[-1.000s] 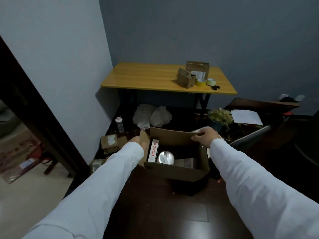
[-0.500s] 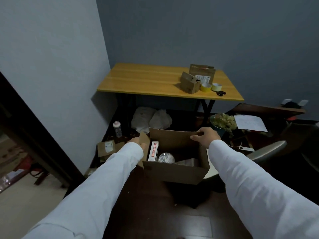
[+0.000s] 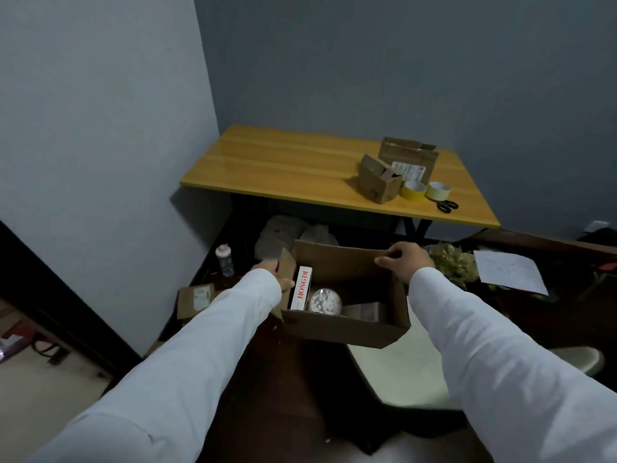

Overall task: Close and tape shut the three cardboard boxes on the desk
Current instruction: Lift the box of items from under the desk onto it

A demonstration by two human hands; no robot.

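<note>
I hold an open cardboard box (image 3: 344, 329) in the air in front of me. My left hand (image 3: 272, 274) grips its left flap and my right hand (image 3: 405, 262) grips its far right rim. Inside lie a white carton with red letters (image 3: 301, 292), a round clear object (image 3: 324, 300) and a small packet. On the wooden desk (image 3: 283, 162) ahead stand a small open box (image 3: 379, 178) and a taller box (image 3: 409, 160) behind it. Two tape rolls (image 3: 413, 190) (image 3: 438, 191) and black scissors (image 3: 447, 205) lie beside them.
A white chair seat (image 3: 400, 375) is below the held box. Under the desk lie white bags (image 3: 283, 233), a bottle (image 3: 224, 260) and a small carton (image 3: 195, 299) on the floor. At right are a plant (image 3: 452, 262) and a paper sheet (image 3: 507, 270) on a dark low table.
The box has risen off the floor with both hands holding it, and the view has lifted and come closer to the desk. A white chair seat now shows beneath the box.
</note>
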